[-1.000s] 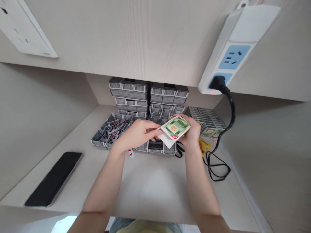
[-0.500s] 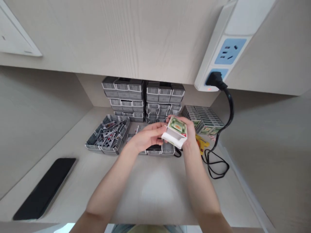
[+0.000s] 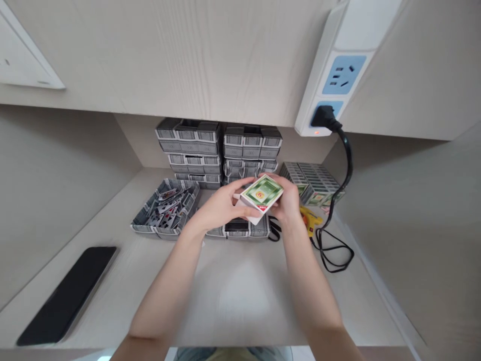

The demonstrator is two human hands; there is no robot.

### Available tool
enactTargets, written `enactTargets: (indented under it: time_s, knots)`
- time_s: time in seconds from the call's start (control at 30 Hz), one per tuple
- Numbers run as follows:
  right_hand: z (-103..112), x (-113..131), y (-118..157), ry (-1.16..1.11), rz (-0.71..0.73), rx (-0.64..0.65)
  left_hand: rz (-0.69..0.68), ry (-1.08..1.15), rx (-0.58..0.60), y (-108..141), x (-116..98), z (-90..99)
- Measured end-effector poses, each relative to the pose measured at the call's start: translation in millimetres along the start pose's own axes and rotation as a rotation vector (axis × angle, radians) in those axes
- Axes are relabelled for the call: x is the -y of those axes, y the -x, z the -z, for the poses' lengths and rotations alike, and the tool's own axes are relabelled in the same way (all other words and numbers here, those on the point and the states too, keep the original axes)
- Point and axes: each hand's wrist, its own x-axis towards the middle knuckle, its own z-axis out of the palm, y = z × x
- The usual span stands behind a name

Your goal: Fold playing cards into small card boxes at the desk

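A small green-and-white playing card box [image 3: 262, 192] is held up over the middle of the desk, its printed face upward and a white flap showing at its near left end. My left hand [image 3: 224, 206] is closed on that flap end, thumb on the near side. Around the far right side of the box, my right hand [image 3: 286, 197] is closed too, some of its fingers hidden behind it. Just below the hands lies a grey patterned tray made of folded cards [image 3: 237, 228], partly covered by them.
Left of it, another card tray [image 3: 141, 228] holds loose playing cards [image 3: 167, 208]. Stacked card trays [image 3: 195, 146] stand behind. At right are card boxes [image 3: 317, 183], a yellow tool [image 3: 310, 220], and a black cord [image 3: 347, 170] plugged into a power strip [image 3: 319, 85]. A black phone [image 3: 67, 296] lies front left.
The card box has turned in my hands, and its open end with the white flap now faces left instead of toward me. My left hand has shifted slightly left.
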Motion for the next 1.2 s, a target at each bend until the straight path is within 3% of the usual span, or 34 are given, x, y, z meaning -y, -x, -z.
enactTargets:
  time_s: [0.17,0.33,0.5,0.83,1.0,1.2]
  knots:
    - [-1.5,-4.4,-2.1,-0.021,-0.05,-0.001,-0.014,-0.023,0.02,-3.9,2.4,3.2]
    - [-2.9,-10.3,-4.6,-0.07,0.005,-0.075,-0.09,-0.124,0.013,-1.7,2.0,1.1]
    - [-2.3,-10.2,-5.2,-0.115,-0.043,0.01,-0.041,-0.131,0.139,-1.7,0.0,7.7]
    - [-6.5,-8.0,-2.0,-0.162,-0.059,-0.025,-0.114,-0.337,0.115,0.5,-0.6,5.4]
    - [-6.2,-6.9,-1.6,-0.147,-0.136,0.024,-0.104,-0.388,0.208,5.8,-5.3,8.3]
    - [-9.4,-11.1,-1.4,-0.146,-0.1,0.01,-0.137,-0.544,0.088,10.0,-8.3,3.7]
